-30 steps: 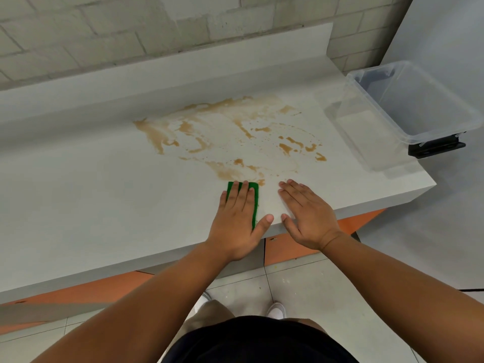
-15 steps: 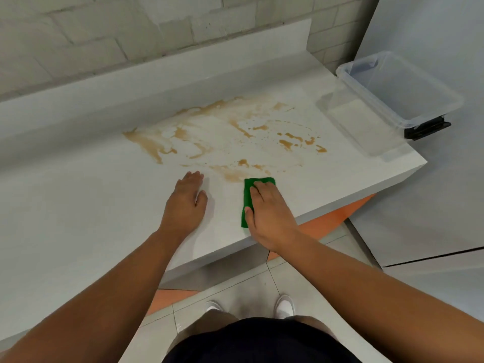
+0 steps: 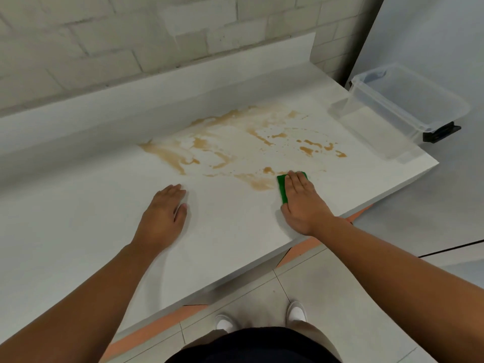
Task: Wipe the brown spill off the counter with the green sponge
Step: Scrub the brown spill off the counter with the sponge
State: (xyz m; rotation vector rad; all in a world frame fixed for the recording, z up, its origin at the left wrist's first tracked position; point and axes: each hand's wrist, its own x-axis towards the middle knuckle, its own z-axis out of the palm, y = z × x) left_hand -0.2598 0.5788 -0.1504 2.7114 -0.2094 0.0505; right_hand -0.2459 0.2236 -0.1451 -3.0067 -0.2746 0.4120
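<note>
Right hand [image 3: 301, 203] flat on green sponge [image 3: 282, 189], fingers straight, pressing it to the counter [image 3: 78, 218]. Sponge touches near edge of brown spill [image 3: 235, 148], which spreads beyond and leftward. Left hand [image 3: 162, 213] flat on counter, well left. Clear tub [image 3: 408, 106] far right; counter shows through it.
</note>
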